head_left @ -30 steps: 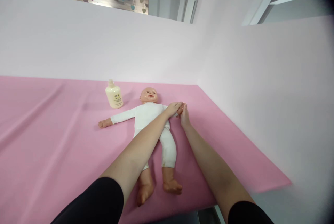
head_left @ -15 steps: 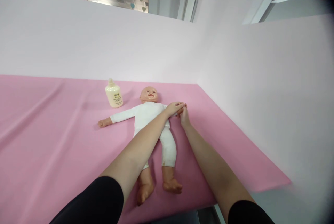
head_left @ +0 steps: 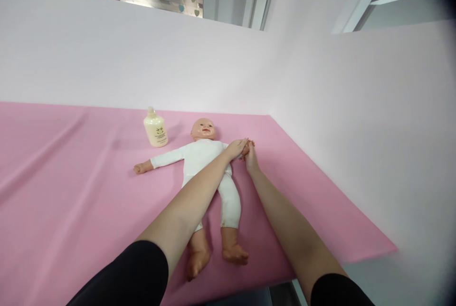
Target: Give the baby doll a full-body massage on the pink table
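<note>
A baby doll (head_left: 204,156) in a white bodysuit lies on its back on the pink mat, head toward the wall and bare feet toward me. My left hand (head_left: 236,148) reaches across its body and is closed round the doll's hand (head_left: 245,150) at the right. From the other side my right hand (head_left: 252,159) grips the same small hand, its fingers mostly hidden. My left forearm covers part of the doll's belly and one leg. The doll's other arm (head_left: 164,157) is stretched out to the left on the mat.
A pale yellow lotion bottle (head_left: 156,129) stands left of the doll's head. The pink mat (head_left: 71,192) has creases at the left and ends at an edge on the right. White walls (head_left: 135,59) rise behind and at the right.
The fingers of my left hand have drawn back slightly to the left over the doll's hand, so more of it shows. The doll and the bottle have not moved.
</note>
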Available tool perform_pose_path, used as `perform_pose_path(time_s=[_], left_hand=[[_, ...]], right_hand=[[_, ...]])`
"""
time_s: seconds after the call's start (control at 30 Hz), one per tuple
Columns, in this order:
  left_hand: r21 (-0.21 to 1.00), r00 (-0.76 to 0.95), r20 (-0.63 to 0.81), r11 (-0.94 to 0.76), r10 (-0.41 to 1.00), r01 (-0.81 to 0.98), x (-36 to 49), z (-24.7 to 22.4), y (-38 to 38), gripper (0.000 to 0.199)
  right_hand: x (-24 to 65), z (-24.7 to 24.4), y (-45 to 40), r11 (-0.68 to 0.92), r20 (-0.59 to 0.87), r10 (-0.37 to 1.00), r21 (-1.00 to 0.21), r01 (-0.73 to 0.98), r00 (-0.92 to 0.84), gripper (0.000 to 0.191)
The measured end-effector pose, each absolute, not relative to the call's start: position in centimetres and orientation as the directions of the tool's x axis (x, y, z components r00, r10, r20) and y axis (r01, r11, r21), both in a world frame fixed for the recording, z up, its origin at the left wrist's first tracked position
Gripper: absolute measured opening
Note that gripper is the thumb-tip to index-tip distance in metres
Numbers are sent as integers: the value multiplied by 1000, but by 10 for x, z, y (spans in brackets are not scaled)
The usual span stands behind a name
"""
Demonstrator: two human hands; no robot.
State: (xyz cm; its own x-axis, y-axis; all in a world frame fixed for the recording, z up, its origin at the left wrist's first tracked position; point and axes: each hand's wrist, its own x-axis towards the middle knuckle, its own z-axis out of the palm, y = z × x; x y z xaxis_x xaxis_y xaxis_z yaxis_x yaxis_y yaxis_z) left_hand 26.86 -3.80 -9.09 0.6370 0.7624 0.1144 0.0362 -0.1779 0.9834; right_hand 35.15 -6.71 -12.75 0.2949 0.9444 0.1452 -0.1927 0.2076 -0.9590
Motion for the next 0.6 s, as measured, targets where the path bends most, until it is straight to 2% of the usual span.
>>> perform_pose_path(time_s=[0.23, 0.43, 0.6], left_hand=[[988, 622, 99, -152, 776, 32, 269, -92, -37, 50], [988, 579, 82, -141, 811, 57, 270, -95, -34, 50], [991, 591, 78, -127, 803, 41, 272, -99, -31, 56]], right_hand=[[350, -124, -71, 197, 124, 948, -951, -237, 292, 48], [352, -128, -71, 164, 118, 945, -978, -131, 306, 47], [352, -128, -70, 189, 147, 944, -975, -117, 295, 46]])
